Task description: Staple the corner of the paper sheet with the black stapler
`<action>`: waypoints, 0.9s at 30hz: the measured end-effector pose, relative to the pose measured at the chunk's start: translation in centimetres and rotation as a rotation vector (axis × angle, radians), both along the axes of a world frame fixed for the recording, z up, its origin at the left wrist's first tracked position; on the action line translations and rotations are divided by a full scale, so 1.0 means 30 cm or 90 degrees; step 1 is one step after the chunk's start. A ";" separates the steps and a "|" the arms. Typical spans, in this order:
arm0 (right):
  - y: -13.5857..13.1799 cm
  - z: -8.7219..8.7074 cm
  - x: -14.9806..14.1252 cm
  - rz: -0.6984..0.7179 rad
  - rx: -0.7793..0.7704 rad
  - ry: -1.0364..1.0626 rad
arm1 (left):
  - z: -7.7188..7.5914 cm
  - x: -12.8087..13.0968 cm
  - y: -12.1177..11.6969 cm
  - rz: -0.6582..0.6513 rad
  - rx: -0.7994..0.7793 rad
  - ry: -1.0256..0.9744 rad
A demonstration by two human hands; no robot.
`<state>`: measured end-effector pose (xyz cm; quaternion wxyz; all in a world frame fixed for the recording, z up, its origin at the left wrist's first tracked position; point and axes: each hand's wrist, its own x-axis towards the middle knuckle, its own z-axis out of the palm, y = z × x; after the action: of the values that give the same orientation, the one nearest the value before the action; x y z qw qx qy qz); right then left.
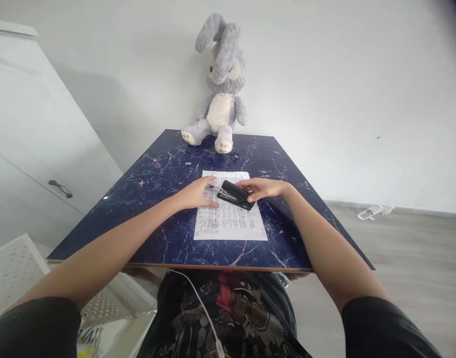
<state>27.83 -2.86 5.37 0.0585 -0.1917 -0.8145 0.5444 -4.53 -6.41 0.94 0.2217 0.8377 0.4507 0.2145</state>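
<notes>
A black stapler (235, 195) is in my right hand (263, 189), gripped at its rear end with the fingers behind and the thumb in front. A metal piece (213, 188) sticks out of its left end. My left hand (198, 193) is around that end, thumb and fingers spread apart with a gap between them; I cannot tell if a fingertip touches the metal. Below both hands a printed sheet of paper (231, 226) lies flat on the dark blue marbled table (146, 243).
A grey plush rabbit (218, 112) sits at the table's far edge against the wall. In front of it lies a small pale block (188, 163). A white cabinet (34, 134) stands at left. A white cable (201, 303) hangs over my lap. A clear plastic item (373, 212) lies on the floor.
</notes>
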 end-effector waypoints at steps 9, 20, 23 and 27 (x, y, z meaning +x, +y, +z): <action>-0.084 0.006 -0.179 -0.224 0.414 -0.061 | 0.012 0.029 0.002 0.079 -0.015 -0.411; -0.205 -0.014 -0.322 -0.192 1.045 -0.198 | 0.034 0.062 -0.024 0.068 -0.402 -0.722; -0.206 -0.013 -0.325 -0.216 1.061 -0.222 | 0.029 0.057 -0.017 0.108 -0.400 -0.708; -0.199 0.007 -0.295 -0.275 1.087 -0.267 | 0.026 0.046 -0.010 0.158 -0.397 -0.713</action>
<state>18.99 -8.82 5.56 0.1318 -0.3271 -0.8816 -0.3139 -3.16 -6.72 1.74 0.6293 0.4370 0.4015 0.5017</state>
